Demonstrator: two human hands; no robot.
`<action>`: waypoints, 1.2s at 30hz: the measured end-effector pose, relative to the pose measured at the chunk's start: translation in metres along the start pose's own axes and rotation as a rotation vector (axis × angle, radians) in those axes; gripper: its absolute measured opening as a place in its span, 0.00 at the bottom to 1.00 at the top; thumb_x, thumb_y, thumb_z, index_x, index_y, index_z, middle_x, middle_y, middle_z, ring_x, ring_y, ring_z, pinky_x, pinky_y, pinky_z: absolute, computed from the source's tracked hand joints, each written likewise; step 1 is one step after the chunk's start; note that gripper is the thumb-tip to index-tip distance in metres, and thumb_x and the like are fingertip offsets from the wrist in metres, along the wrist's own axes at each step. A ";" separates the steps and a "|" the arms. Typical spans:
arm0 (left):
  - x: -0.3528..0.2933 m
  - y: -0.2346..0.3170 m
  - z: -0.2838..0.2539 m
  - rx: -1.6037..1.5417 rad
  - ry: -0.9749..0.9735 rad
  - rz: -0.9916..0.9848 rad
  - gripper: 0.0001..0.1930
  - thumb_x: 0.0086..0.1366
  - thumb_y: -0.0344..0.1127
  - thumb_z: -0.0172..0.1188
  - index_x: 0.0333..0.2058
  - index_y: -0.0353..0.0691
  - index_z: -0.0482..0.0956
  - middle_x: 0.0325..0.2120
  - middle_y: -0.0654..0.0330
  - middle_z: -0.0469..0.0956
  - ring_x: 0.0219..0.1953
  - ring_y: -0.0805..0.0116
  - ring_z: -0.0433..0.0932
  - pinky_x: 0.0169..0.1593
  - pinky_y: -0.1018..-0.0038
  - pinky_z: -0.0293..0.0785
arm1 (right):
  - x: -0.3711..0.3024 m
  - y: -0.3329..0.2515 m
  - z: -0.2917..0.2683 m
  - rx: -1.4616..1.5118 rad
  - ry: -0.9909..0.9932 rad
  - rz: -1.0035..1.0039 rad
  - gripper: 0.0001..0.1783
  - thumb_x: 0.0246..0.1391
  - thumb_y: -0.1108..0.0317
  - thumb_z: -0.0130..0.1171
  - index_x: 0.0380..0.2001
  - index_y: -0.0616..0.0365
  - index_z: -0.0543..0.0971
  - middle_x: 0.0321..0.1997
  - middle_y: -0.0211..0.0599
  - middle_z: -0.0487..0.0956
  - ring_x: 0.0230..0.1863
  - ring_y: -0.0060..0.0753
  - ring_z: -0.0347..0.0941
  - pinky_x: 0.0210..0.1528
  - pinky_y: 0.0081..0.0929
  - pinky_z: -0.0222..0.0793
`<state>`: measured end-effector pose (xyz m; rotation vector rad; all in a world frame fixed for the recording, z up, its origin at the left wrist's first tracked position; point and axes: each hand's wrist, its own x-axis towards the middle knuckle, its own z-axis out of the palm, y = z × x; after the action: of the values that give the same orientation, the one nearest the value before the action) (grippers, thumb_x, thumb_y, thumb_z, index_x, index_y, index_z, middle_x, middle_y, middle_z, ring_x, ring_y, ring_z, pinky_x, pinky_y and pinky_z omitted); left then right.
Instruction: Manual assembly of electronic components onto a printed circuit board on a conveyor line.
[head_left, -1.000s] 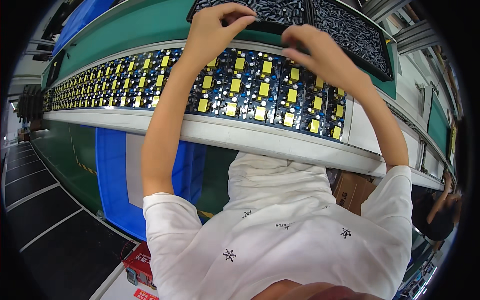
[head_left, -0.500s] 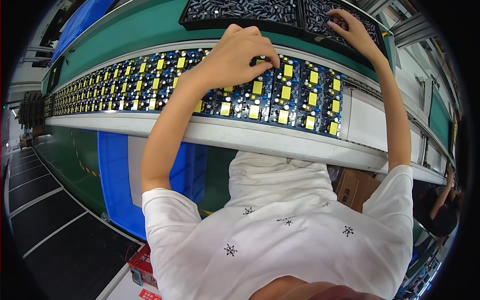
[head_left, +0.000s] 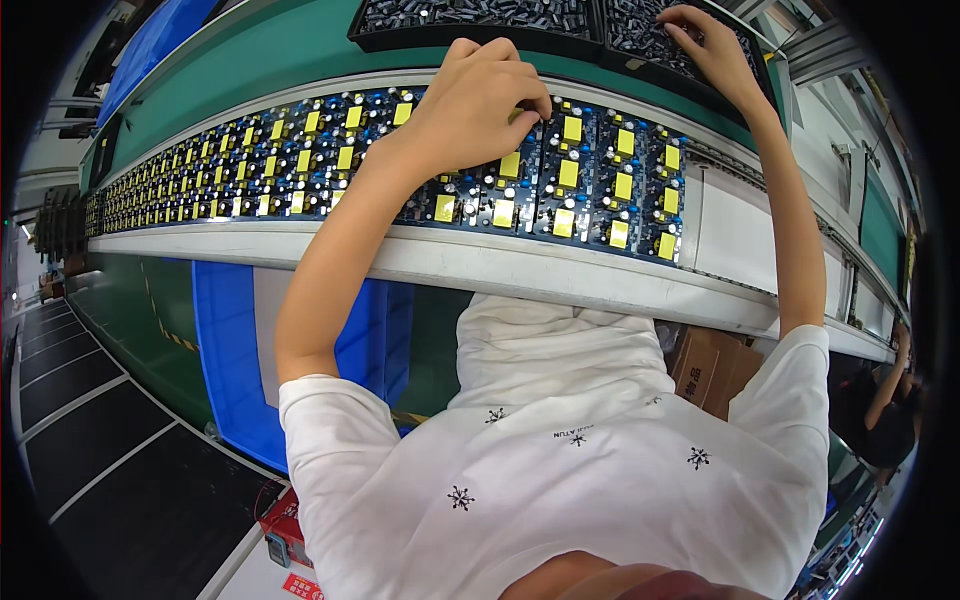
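Observation:
My left hand point(head_left: 482, 108) is over the circuit boards point(head_left: 612, 190), its fingers curled and thumb and forefinger closed together at the far row. Whatever they pinch is too small to make out. The dark blue boards carry yellow block-shaped parts and small silver-topped cylinders. My right hand point(head_left: 712, 52) is above the right-hand black bin point(head_left: 668, 70), thumb and forefinger apart in a curve, with no part visibly between them. Small dark cylindrical components point(head_left: 640, 38) fill that bin.
The boards lie in rows along a conveyor with a white near rail point(head_left: 560, 268). Another black bin point(head_left: 470, 36) of dark components stands on the green surface point(head_left: 290, 82) beyond it. A blue container point(head_left: 228, 370) and a cardboard box point(head_left: 712, 372) are below the rail.
My left hand has shifted slightly left and away from me, still pinched over the boards. My right hand has moved a little farther over the bin. The boards have slid slightly left.

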<state>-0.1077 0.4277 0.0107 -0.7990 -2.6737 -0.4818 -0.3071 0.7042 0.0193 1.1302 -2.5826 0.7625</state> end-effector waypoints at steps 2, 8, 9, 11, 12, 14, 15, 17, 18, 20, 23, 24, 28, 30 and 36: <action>0.000 -0.002 0.003 -0.011 0.030 0.004 0.03 0.56 0.32 0.62 0.29 0.47 0.85 0.27 0.70 0.80 0.40 0.70 0.71 0.50 0.68 0.60 | 0.000 0.001 0.001 -0.028 0.014 -0.038 0.07 0.54 0.73 0.58 0.34 0.65 0.76 0.30 0.41 0.77 0.31 0.30 0.73 0.36 0.25 0.69; -0.005 -0.005 0.005 -0.037 0.053 -0.016 0.04 0.56 0.33 0.61 0.28 0.48 0.85 0.26 0.71 0.80 0.40 0.70 0.71 0.51 0.68 0.59 | 0.003 -0.012 0.003 0.079 -0.014 0.089 0.07 0.54 0.72 0.59 0.33 0.66 0.76 0.28 0.40 0.77 0.30 0.30 0.73 0.35 0.25 0.70; -0.006 -0.004 0.004 -0.031 0.052 -0.020 0.04 0.56 0.33 0.61 0.28 0.48 0.85 0.26 0.71 0.80 0.40 0.70 0.71 0.51 0.68 0.59 | 0.004 -0.012 0.005 0.096 -0.010 0.091 0.08 0.55 0.71 0.59 0.33 0.66 0.76 0.27 0.40 0.77 0.29 0.29 0.73 0.34 0.26 0.69; 0.002 -0.002 0.006 -0.034 0.055 0.005 0.04 0.56 0.32 0.62 0.28 0.47 0.85 0.26 0.70 0.79 0.39 0.71 0.71 0.52 0.68 0.59 | -0.001 0.038 0.012 -0.023 0.014 0.136 0.08 0.55 0.71 0.59 0.33 0.67 0.76 0.26 0.39 0.77 0.29 0.29 0.72 0.34 0.26 0.69; 0.001 -0.002 0.006 -0.033 0.054 0.002 0.04 0.56 0.32 0.62 0.28 0.47 0.85 0.26 0.70 0.79 0.39 0.71 0.71 0.52 0.68 0.59 | 0.003 0.040 0.020 -0.119 0.024 0.163 0.08 0.55 0.71 0.59 0.32 0.67 0.76 0.26 0.39 0.77 0.28 0.28 0.72 0.33 0.26 0.69; 0.000 -0.001 0.008 -0.061 0.082 -0.009 0.03 0.56 0.32 0.62 0.28 0.48 0.84 0.25 0.70 0.79 0.39 0.71 0.71 0.52 0.68 0.59 | 0.003 0.047 0.023 -0.216 0.036 0.191 0.08 0.55 0.71 0.59 0.32 0.67 0.76 0.25 0.39 0.77 0.28 0.27 0.72 0.33 0.26 0.69; 0.001 -0.001 0.008 -0.076 0.097 -0.012 0.03 0.56 0.32 0.63 0.28 0.48 0.84 0.25 0.70 0.79 0.39 0.71 0.71 0.52 0.68 0.59 | 0.001 0.051 0.021 -0.192 0.029 0.231 0.08 0.55 0.71 0.60 0.32 0.67 0.76 0.25 0.39 0.77 0.28 0.27 0.71 0.33 0.25 0.69; -0.001 -0.001 0.006 -0.076 0.076 -0.028 0.02 0.56 0.32 0.63 0.28 0.48 0.84 0.25 0.70 0.78 0.39 0.71 0.71 0.52 0.68 0.59 | -0.001 0.042 0.018 -0.134 0.009 0.302 0.08 0.55 0.71 0.60 0.31 0.66 0.76 0.25 0.38 0.76 0.28 0.26 0.71 0.32 0.25 0.68; -0.002 0.000 0.002 -0.077 0.056 -0.039 0.02 0.55 0.33 0.63 0.28 0.48 0.84 0.25 0.70 0.78 0.39 0.71 0.71 0.52 0.68 0.59 | -0.001 0.025 0.012 -0.131 0.008 0.297 0.08 0.55 0.71 0.60 0.31 0.66 0.76 0.25 0.38 0.76 0.28 0.26 0.71 0.32 0.25 0.68; -0.004 0.000 -0.001 -0.074 0.038 -0.057 0.02 0.55 0.33 0.64 0.28 0.48 0.83 0.25 0.70 0.78 0.39 0.72 0.71 0.52 0.68 0.59 | 0.000 -0.009 0.000 0.005 0.047 0.176 0.08 0.56 0.70 0.59 0.31 0.65 0.76 0.25 0.37 0.76 0.28 0.26 0.70 0.32 0.25 0.68; 0.001 0.001 -0.002 -0.048 -0.018 -0.033 0.02 0.55 0.35 0.65 0.29 0.49 0.84 0.24 0.70 0.77 0.39 0.72 0.71 0.53 0.68 0.58 | -0.010 0.000 -0.011 0.070 0.037 0.047 0.08 0.57 0.69 0.58 0.36 0.62 0.75 0.30 0.33 0.75 0.33 0.22 0.71 0.38 0.22 0.68; 0.001 0.000 -0.002 -0.046 -0.014 -0.036 0.02 0.55 0.35 0.65 0.29 0.49 0.84 0.24 0.70 0.77 0.39 0.72 0.71 0.53 0.68 0.58 | -0.015 0.002 -0.013 0.082 -0.001 -0.025 0.10 0.59 0.68 0.58 0.42 0.59 0.75 0.34 0.29 0.75 0.38 0.19 0.71 0.43 0.19 0.68; 0.004 -0.015 -0.002 0.012 0.229 0.079 0.04 0.55 0.37 0.66 0.30 0.47 0.84 0.24 0.69 0.77 0.39 0.71 0.74 0.50 0.70 0.63 | -0.030 -0.036 -0.009 0.353 -0.169 -0.055 0.10 0.60 0.70 0.57 0.45 0.56 0.75 0.38 0.26 0.75 0.43 0.17 0.73 0.48 0.16 0.69; 0.010 -0.035 -0.015 -0.023 0.360 0.017 0.05 0.56 0.33 0.64 0.32 0.40 0.83 0.28 0.60 0.80 0.31 0.63 0.77 0.39 0.69 0.70 | -0.038 -0.082 -0.006 0.483 -0.241 -0.044 0.09 0.60 0.71 0.56 0.44 0.57 0.75 0.39 0.26 0.76 0.43 0.17 0.74 0.49 0.16 0.69; 0.032 -0.089 -0.023 -0.012 0.274 -0.278 0.08 0.55 0.33 0.64 0.32 0.35 0.83 0.28 0.52 0.82 0.28 0.57 0.80 0.35 0.66 0.75 | -0.049 -0.136 0.008 0.820 -0.538 0.003 0.06 0.62 0.75 0.52 0.41 0.60 0.73 0.41 0.32 0.78 0.46 0.19 0.75 0.48 0.18 0.73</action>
<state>-0.1796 0.3633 0.0229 -0.3330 -2.5319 -0.6246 -0.1739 0.6530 0.0442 1.7356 -2.7176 1.8401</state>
